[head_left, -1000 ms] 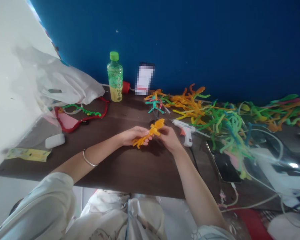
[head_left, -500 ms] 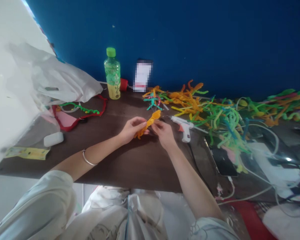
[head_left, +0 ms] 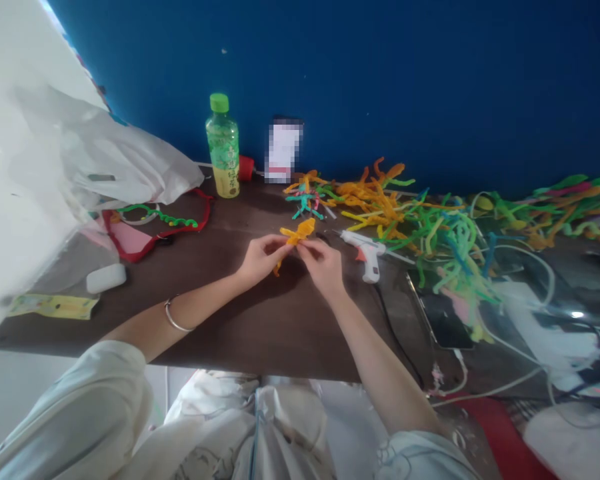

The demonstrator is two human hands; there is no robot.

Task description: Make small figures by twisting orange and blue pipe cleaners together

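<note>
"Orange craft piece [head_left: 300,231], just left of the glue gun [head_left: 371,257]: that's what my head camera feed gives me out here. How's the grip?"

"Left hand [head_left: 263,259]: I see thumb and fingers pinching the piece. Right hand [head_left: 325,263]: fingertips squeezed on its near side, so I'd call both grasping it. One orange strand pokes out below the left hand, above the table [head_left: 290,333]."

"And around the glue gun?"

"Behind it, to the left, I get a small turquoise figure [head_left: 305,197]. An upright phone [head_left: 284,150] with a blurred screen stands farther left, then a bottle [head_left: 223,157]. Green pipe cleaners [head_left: 460,237] spread to its right. A dark phone [head_left: 447,323] lies right of it too, with a white cable [head_left: 463,370] plugged in."

"Far side?"

"A white case [head_left: 106,278], well left of the glue gun."
</note>
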